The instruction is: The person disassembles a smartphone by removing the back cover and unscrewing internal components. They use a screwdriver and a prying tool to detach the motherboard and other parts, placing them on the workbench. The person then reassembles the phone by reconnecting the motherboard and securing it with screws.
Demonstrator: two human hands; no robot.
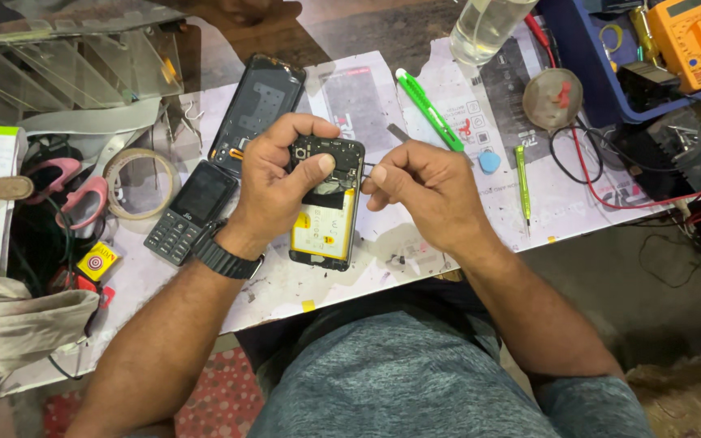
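Note:
My left hand [279, 180] grips an opened smartphone [328, 219] with its back off, showing the dark circuit board and a yellow battery. My thumb presses on the upper part of the board. My right hand [425, 188] is closed beside the phone's right edge, pinching a thin metal tool [368, 168] whose tip touches the phone's side. A black watch sits on my left wrist. The phone rests over the white work surface [383, 243].
A black phone back cover [257, 105] and a small keypad phone [191, 212] lie to the left, next to a tape roll [141, 183]. A green utility knife [430, 109], a green screwdriver [522, 185], a clear bottle [487, 28], an orange multimeter [698, 40] and wires lie right.

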